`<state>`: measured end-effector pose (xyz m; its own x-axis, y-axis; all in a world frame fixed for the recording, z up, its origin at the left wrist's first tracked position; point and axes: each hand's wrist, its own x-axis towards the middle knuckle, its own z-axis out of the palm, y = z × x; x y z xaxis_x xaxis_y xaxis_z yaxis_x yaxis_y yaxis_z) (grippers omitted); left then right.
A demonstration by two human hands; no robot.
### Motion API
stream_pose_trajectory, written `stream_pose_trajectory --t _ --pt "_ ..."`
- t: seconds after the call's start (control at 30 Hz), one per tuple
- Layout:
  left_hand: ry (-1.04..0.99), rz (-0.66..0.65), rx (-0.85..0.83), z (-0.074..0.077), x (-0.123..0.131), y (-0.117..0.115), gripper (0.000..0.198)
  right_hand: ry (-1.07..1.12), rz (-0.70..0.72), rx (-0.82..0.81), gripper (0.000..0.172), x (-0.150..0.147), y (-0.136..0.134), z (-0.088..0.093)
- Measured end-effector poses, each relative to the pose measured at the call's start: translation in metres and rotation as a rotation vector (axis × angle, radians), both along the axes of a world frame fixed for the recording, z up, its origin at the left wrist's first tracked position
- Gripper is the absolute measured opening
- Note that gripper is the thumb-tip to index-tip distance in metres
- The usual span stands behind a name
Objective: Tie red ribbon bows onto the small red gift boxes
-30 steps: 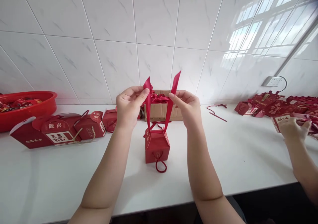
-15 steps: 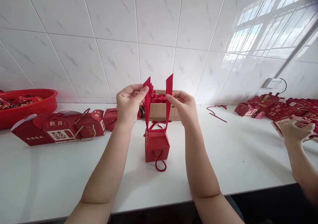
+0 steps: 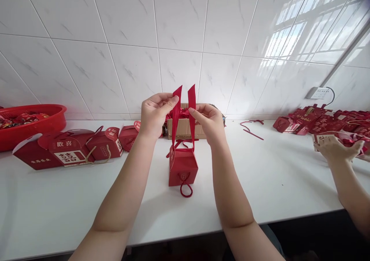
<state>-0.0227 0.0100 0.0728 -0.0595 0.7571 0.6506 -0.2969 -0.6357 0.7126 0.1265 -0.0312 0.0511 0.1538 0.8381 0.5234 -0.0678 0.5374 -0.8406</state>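
Note:
In the head view, a small red gift box [image 3: 183, 169] stands upright on the white table, a dark red cord loop [image 3: 186, 191] hanging from its near side. A red ribbon [image 3: 191, 118] rises from the top of the box in two ends. My left hand [image 3: 157, 112] pinches the left end between thumb and fingers, and my right hand [image 3: 210, 122] pinches the right one. Both ends are held well above the box, a small gap apart, their slanted tips sticking up past my fingers.
Behind my hands is a cardboard carton [image 3: 179, 128] of red items. At left are a red basin [image 3: 54, 116] with wrapped pieces and several red boxes [image 3: 69, 149]. Loose cords [image 3: 252, 130] lie right of centre. Another person's hand [image 3: 335, 149] works among red boxes [image 3: 318, 122] at far right.
My two hands have come closer together, narrowing the gap between the ribbon ends. The other person's hand at far right has shifted slightly left.

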Motion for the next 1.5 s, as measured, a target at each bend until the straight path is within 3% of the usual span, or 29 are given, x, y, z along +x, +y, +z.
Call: stream_pose_trajectory --t 0.17,0.3,0.37,0.6,0.8,0.9,1.03,1.2,1.37,1.5 --pt "0.042 -0.141 -0.093 0.004 -0.006 0.007 0.028 0.001 0.001 0.0 0.027 0.002 0.002 -0.001" --pt "0.174 0.161 0.065 0.002 -0.007 0.006 0.019 0.015 -0.009 0.009 0.026 0.006 0.002 -0.002" --pt "0.231 0.235 0.127 0.002 -0.007 0.004 0.015 0.01 -0.01 0.007 0.026 0.007 0.002 -0.002" --pt "0.116 0.029 0.043 0.004 -0.005 0.002 0.026 0.032 0.002 0.009 0.027 0.004 0.001 -0.002" --pt "-0.002 -0.03 -0.021 -0.009 -0.002 0.001 0.029 0.083 0.011 0.006 0.027 -0.003 0.005 -0.004" --pt "-0.004 0.012 0.012 -0.015 0.001 -0.007 0.025 0.072 0.031 -0.005 0.028 -0.007 0.005 -0.004" --pt "0.071 0.125 0.137 -0.012 0.002 -0.023 0.016 -0.032 0.158 0.036 0.028 -0.012 -0.003 -0.003" --pt "0.149 0.257 0.126 -0.008 -0.001 -0.037 0.011 -0.148 0.28 0.107 0.029 -0.011 -0.014 0.0" --pt "0.243 0.307 0.186 -0.01 -0.002 -0.038 0.009 -0.255 0.243 0.083 0.034 -0.01 -0.015 0.0" --pt "0.246 0.278 0.214 -0.009 -0.004 -0.038 0.01 -0.208 0.212 0.06 0.039 -0.011 -0.013 -0.001"
